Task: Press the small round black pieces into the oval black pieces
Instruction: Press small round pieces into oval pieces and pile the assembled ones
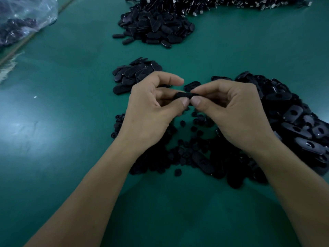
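A green table (pixel 71 122) carries heaps of black ovals (pixel 156 29): two beyond the hands, one at the right. Small rounds (pixel 187 150) lie scattered under the wrists. A clear bag (pixel 26 18) sits far left. The left hand (pixel 151 107) and right hand (pixel 235 111) meet above the table, fingers curled, pinching one oval (pixel 185 95) between thumbs and forefingers, thumb tips almost touching. Whether a round sits in it I cannot tell.

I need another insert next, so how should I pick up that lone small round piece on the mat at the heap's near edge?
Pinch the lone round piece across its rim with thumb and forefinger, coming down from above. It lies low on the green mat, just apart from the heap, so both sides look free for fingertips.
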Demonstrator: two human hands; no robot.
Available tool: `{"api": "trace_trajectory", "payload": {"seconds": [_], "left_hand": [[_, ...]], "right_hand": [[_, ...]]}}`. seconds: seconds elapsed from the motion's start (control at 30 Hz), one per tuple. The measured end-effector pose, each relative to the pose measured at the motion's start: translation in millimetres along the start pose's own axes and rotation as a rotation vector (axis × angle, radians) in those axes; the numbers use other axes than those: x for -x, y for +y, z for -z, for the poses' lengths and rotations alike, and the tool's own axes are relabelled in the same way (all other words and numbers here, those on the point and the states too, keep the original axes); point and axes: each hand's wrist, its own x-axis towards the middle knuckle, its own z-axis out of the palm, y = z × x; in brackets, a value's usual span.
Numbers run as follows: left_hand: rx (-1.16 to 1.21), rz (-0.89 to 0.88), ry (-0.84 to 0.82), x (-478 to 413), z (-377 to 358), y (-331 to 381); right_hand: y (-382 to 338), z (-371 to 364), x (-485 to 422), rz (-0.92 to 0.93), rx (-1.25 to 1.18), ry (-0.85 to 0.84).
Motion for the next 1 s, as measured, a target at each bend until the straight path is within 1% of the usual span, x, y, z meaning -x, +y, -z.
{"api": "trace_trajectory", "payload": {"seconds": [0.3,0.53,0.83,1.0], "left_hand": [[0.018,0.031,0.044,0.6,-0.5,2.1],[0.015,0.026,-0.008,0.7,0.3,2.0],[0.01,-0.01,-0.005,1.0,-0.6,-0.3],[-0.086,-0.028,0.039,1.4,-0.6,0.5]], "right_hand": [[-2.1,2.1,0.9,-0.047,-0.065,-0.03],[-3.8,7.7,0.3,-0.077,-0.01,-0.077],[-7.2,4.7,0.9,-0.103,-0.011,-0.009],[-7.0,2.5,1.6,-0.094,0.002,-0.003]]}}
